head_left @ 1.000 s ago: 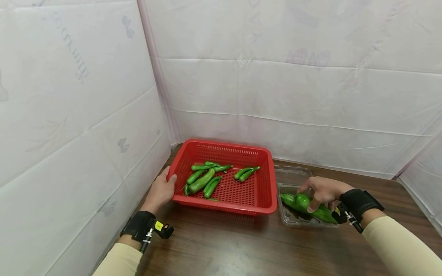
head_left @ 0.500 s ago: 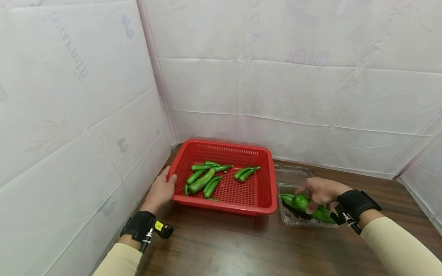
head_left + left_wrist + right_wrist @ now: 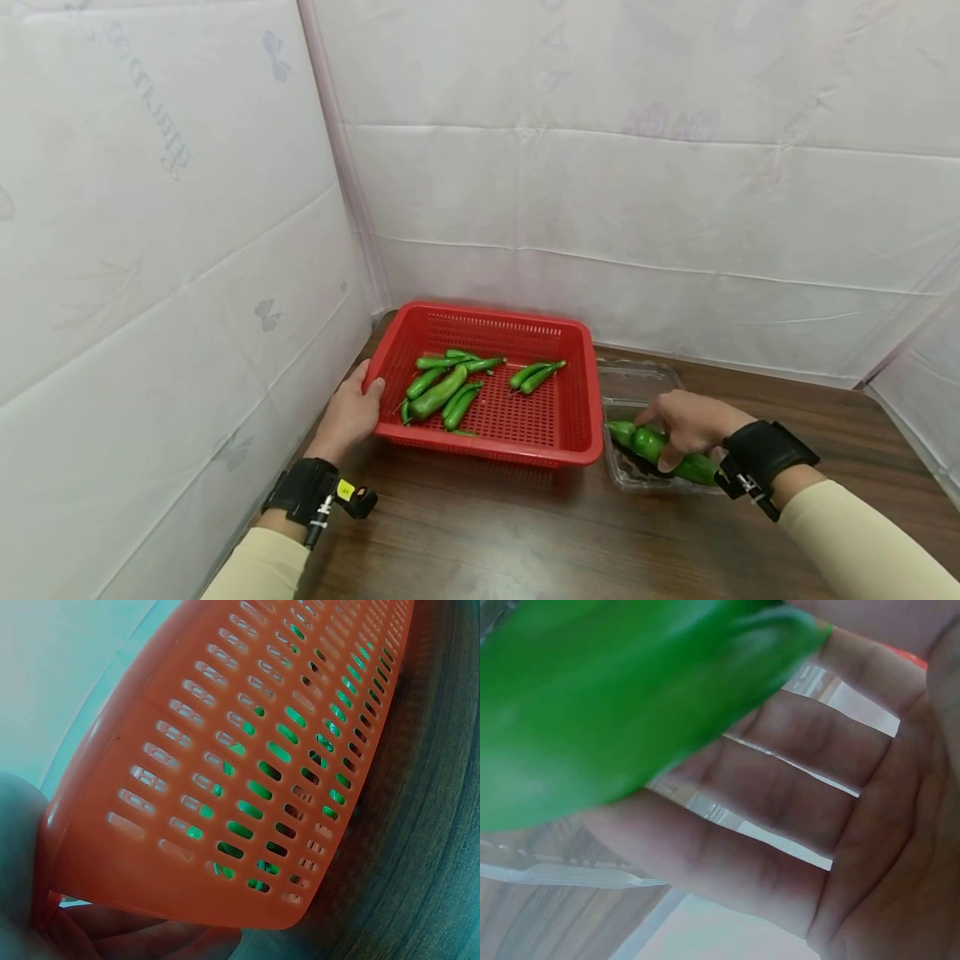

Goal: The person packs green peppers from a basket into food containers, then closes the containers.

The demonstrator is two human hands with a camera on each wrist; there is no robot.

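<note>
A: Start at nine o'clock; what is the left hand (image 3: 348,415) doing?

B: It grips the near left corner of the red perforated plastic basket (image 3: 577,392), thumb curled over the rim, fingers underneath; the left wrist view shows the slotted wall (image 3: 247,772) close up with green showing through the holes; inside lie slim green chilli peppers (image 3: 442,390) in a loose scatter, two more towards the middle.

A: And at three o'clock?

B: The right hand (image 3: 690,421) sits over a clear plastic clamshell tray (image 3: 626,387) just beside the basket's right wall; its fingers curl round a large green pepper (image 3: 663,450) lying in the tray; the right wrist view shows that pepper (image 3: 622,697) against the palm, fingers (image 3: 780,787) bent behind it.

A: How would it handle?

B: Light and fairly stiff, I judge, with a glossy skin that may slip; a hold across the thick middle looks safer than the tapering tip; the thin tray would likely flex or slide if pressed.

A: Room to move?

B: The basket's raised rim stands between tray and basket floor; white sheeted walls (image 3: 675,208) close in at nine and twelve o'clock; the dark wooden table (image 3: 525,533) lies open towards six o'clock.
</note>
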